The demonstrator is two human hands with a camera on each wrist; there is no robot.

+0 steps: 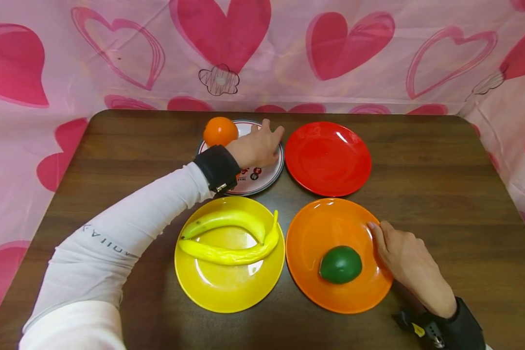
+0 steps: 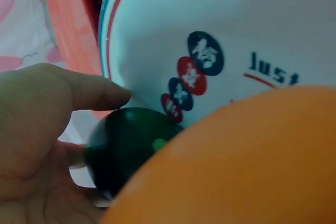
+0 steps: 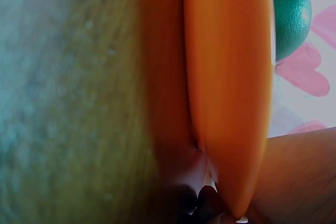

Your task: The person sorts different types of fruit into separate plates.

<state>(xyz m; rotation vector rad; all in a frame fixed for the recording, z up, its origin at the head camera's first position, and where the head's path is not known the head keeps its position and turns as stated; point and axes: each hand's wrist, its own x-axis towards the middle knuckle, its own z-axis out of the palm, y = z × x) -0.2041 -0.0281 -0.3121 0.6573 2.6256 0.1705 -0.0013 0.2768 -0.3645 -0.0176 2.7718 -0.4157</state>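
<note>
My left hand [image 1: 257,147] reaches over the white plate [image 1: 267,177] at the back. In the left wrist view its thumb and fingers are round a dark green fruit [image 2: 128,142], which the hand hides in the head view. An orange [image 1: 220,131] sits at that plate's left side; a large orange fruit [image 2: 252,166] fills the near corner of the left wrist view. My right hand [image 1: 409,257] grips the right rim of the orange plate [image 1: 319,218], thumb on top and fingers beneath. A smooth green fruit [image 1: 341,264] lies on this plate.
Two bananas [image 1: 232,253] lie on the yellow plate [image 1: 227,296] at front left. At the back right is a red plate [image 1: 328,158]. All four stand close together on the brown wooden table [image 1: 442,194], with a heart-patterned cloth [image 1: 288,92] behind.
</note>
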